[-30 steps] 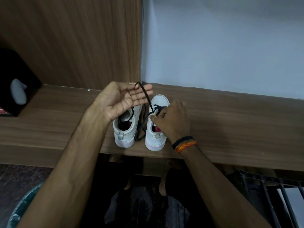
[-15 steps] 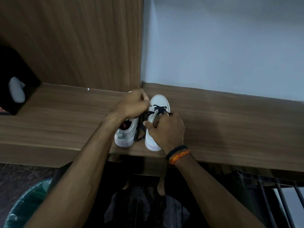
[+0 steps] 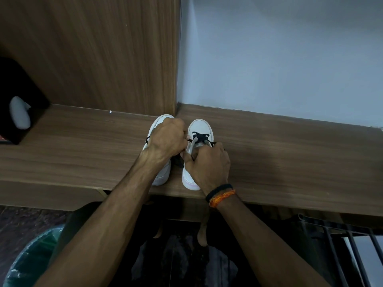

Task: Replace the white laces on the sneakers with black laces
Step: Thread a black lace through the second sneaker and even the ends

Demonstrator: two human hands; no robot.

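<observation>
At the worktop's (image 3: 290,162) near edge, the right hand (image 3: 209,162) grips the right sneaker (image 3: 200,127) while the left hand (image 3: 167,139), curled over the left sneaker (image 3: 160,121), pinches the black lace (image 3: 200,136), which a hard tug could pull from its eyelets.

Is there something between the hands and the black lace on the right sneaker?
Nothing visible does. The left hand pinches the black lace at the inner edge of the right sneaker, and the right hand grips that sneaker at its opening. The eyelets under the right hand are hidden.
</observation>
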